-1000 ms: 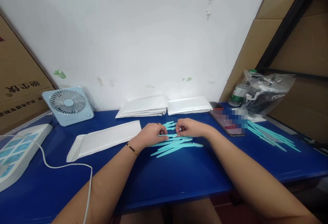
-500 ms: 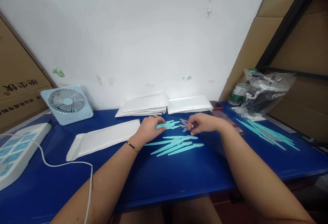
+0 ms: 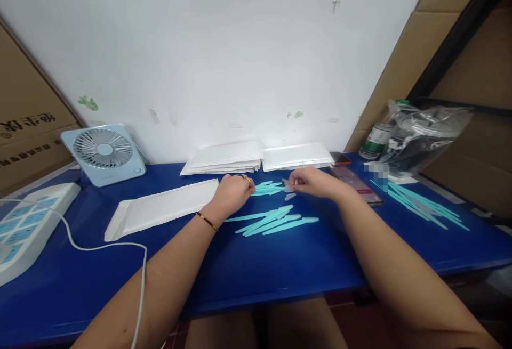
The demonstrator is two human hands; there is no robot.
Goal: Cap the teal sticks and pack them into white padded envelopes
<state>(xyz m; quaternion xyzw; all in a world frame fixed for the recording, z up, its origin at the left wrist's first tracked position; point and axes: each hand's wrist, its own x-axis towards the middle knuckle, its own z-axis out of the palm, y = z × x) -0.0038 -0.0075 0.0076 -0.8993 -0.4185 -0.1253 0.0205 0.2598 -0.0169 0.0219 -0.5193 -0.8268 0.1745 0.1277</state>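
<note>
table top point(image 3: 280, 269): smooth blue surface with a soft sheen
turquoise sticks point(image 3: 276, 221): looked like thin matt plastic, smooth
padded mailer point(image 3: 168, 208): white film, slightly glossy, faintly wrinkled
desk fan point(image 3: 104, 153): pale blue plastic, smooth
bag point(image 3: 424, 138): clear crinkled plastic, shiny
boxes point(image 3: 28, 125): brown matt cardboard
wall point(image 3: 224, 50): white paint, matt, chipped in spots
bracelet point(image 3: 207, 221): thin gold-coloured metal

My two hands point(image 3: 234, 193) point(image 3: 310, 182), one fan point(image 3: 103, 153), one phone point(image 3: 356, 184), two stacks of white mailers point(image 3: 224, 157), one loose mailer point(image 3: 164, 208).
</note>
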